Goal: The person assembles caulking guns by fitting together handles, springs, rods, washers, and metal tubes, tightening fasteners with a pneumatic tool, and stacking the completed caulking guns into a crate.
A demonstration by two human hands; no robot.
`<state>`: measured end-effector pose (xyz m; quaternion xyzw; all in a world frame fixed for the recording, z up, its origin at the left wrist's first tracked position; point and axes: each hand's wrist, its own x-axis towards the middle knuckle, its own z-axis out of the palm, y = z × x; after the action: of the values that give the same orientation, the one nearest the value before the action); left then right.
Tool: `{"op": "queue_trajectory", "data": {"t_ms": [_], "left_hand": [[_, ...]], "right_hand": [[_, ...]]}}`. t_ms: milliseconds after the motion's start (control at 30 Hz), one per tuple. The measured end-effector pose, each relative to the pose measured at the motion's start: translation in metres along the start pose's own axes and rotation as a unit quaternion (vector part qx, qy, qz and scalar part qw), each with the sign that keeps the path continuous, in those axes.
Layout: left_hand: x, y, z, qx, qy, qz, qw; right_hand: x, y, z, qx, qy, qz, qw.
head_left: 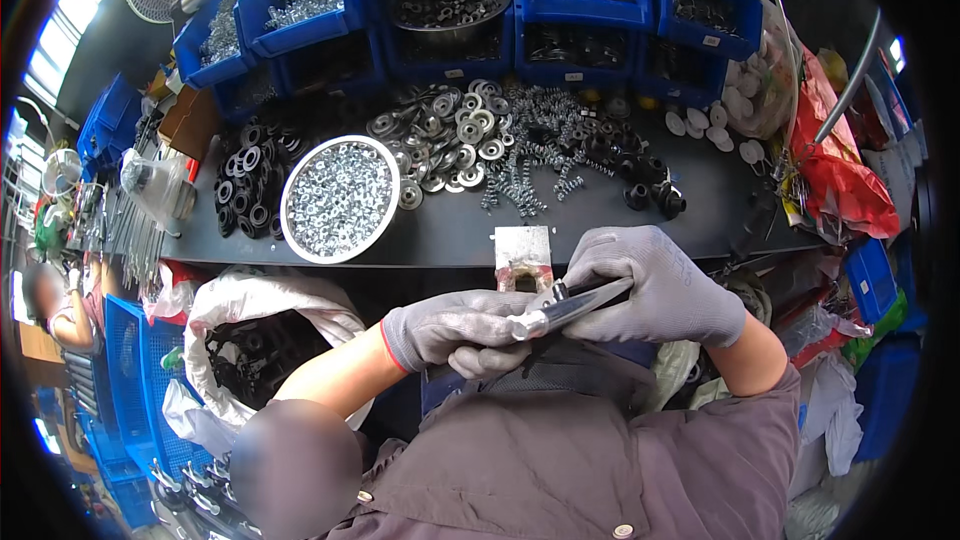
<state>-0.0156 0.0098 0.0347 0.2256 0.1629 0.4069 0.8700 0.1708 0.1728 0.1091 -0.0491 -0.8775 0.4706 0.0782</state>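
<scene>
In front of my body, both gloved hands close on one long silver-and-black metal part (572, 311) with a rounded end; I cannot make out its exact kind. My left hand (450, 328), in a grey glove, grips the part near its rounded end. The fingers of my right hand (660, 285), gloved the same, pinch its other end. A small black piece (559, 291) sticks up from the part between the hands. Just beyond them a metal block (523, 248) with a notch stands at the bench's front edge.
On the dark bench (440, 230) stands a white bowl of small nuts (340, 198). Around it lie black rings (245, 180), metal washers (455, 130), springs (535, 155) and black fittings (645, 180). Blue bins (580, 10) line the back. A white sack (225, 305) stands at left.
</scene>
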Motion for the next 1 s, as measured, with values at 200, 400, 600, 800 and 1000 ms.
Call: {"op": "queue_trajectory", "data": {"t_ms": [200,400,600,800,1000], "left_hand": [[-0.007,-0.002,-0.009,-0.032,-0.021,0.048,0.998],[-0.035,-0.004,-0.02,-0.177,-0.033,0.133,0.975],[-0.033,-0.016,-0.039,-0.213,-0.133,0.145,0.957],[-0.027,-0.021,-0.029,-0.232,-0.133,0.1,0.958],[-0.025,-0.036,-0.034,-0.225,-0.173,0.07,0.956]], "right_hand": [[-0.012,-0.007,-0.006,0.03,0.182,0.051,0.981],[-0.062,0.003,-0.002,0.023,0.228,0.223,0.947],[-0.104,0.02,0.013,0.005,0.202,0.159,0.966],[-0.088,0.015,0.023,0.007,0.156,0.159,0.975],[-0.079,0.027,0.022,-0.024,0.112,0.075,0.991]]}}
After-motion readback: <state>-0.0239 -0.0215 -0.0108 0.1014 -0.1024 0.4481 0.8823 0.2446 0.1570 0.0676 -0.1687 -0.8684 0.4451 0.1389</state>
